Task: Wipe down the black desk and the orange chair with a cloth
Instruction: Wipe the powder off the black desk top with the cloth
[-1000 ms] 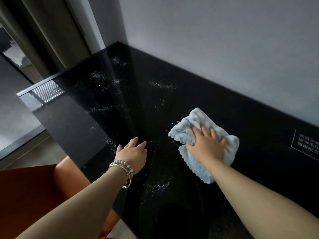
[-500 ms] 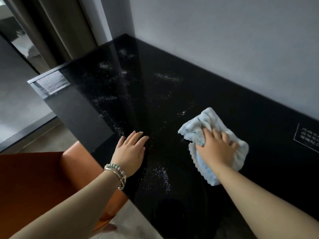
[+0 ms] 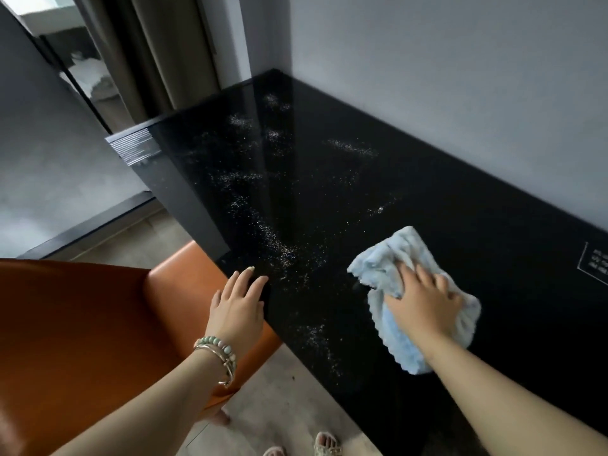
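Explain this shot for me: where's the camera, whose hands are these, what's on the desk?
There is no robot here. A person wears one wide-angle camera on the head, and it looks down at their own two hands. The left hand lies flat at the front edge of the black desk, with bracelets on its wrist. The right hand presses a light blue cloth onto the desk top with its fingers spread over it. White specks are scattered over the desk to the left of the cloth. An orange chair stands at the lower left, by the desk's front edge.
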Demonstrator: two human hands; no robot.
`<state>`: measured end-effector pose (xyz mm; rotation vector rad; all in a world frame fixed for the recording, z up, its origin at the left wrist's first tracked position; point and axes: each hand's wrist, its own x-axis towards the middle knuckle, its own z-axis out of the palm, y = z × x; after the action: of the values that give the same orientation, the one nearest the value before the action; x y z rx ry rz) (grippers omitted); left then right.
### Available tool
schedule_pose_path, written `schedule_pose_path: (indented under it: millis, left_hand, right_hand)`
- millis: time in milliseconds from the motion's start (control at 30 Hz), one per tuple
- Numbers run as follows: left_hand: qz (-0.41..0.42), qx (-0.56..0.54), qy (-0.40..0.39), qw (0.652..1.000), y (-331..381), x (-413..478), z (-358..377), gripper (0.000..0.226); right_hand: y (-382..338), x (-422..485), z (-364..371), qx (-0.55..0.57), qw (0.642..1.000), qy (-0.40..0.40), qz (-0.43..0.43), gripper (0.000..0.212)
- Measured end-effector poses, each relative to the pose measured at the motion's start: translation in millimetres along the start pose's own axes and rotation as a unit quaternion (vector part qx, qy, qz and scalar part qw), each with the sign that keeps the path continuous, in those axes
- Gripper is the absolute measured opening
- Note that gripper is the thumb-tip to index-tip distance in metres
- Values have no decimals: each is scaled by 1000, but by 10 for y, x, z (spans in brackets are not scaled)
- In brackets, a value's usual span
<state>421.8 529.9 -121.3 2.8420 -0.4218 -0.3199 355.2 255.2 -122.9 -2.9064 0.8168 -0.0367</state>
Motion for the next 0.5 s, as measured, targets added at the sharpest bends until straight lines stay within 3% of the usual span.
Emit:
schedule_pose_path:
  millis: [67, 133, 300, 367, 433, 500]
  left_hand:
    - [-11, -23, 1, 1000, -66, -87, 0, 49]
    - [-21, -52, 7, 998, -143, -143, -9, 50]
    - [-51, -102, 19, 993, -293, -231, -41, 52]
    - [-62, -110, 16, 992, -328, -258, -63, 53]
    - [-57, -110, 7, 992, -356, -277, -81, 56]
    - [-46, -111, -1, 993, -367, -301, -89, 58]
  right_hand:
    - [-170, -117, 1, 11, 999, 6, 34, 45]
    - [-498, -364, 45, 1, 1000, 1, 12, 44]
    - [-1186, -1071, 133, 24, 975, 33, -219, 54]
    - [-1151, -1059, 124, 1, 966, 33, -258, 56]
    - [-898, -876, 105, -15, 983, 12, -181, 55]
    - [-505, -732, 67, -12, 1000, -12, -26, 52]
